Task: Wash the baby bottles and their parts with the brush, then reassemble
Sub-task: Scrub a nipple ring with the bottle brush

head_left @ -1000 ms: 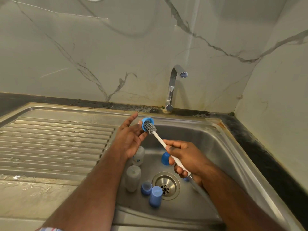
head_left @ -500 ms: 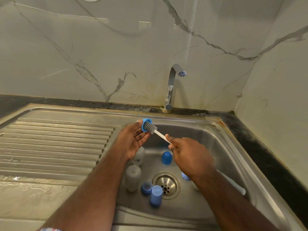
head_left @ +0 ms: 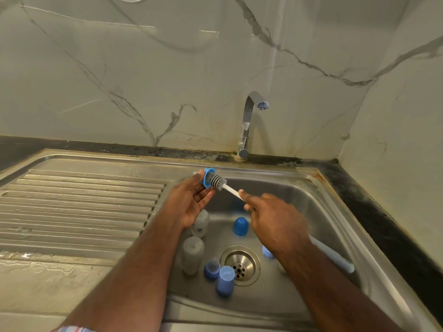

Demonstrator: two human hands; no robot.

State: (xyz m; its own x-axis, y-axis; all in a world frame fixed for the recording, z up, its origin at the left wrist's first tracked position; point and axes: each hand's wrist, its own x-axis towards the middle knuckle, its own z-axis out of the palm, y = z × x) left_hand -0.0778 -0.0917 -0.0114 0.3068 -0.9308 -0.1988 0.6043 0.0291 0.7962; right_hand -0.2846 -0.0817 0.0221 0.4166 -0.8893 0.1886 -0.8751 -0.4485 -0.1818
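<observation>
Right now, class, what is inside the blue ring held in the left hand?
The grey bristle head of the brush pokes into the blue ring. The tip is covered by the ring's rim, so its depth cannot be seen.

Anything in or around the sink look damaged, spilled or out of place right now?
Nothing broken or spilled. The only oddities: dark grime and rusty staining along the seam behind the sink, worst near the faucet base and back right corner. The two bottles lie tipped in the basin, as expected mid-wash.

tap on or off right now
Off, as far as this view shows: no stream falls from the tap spout, and nothing splashes in the sink basin beneath it.
</observation>
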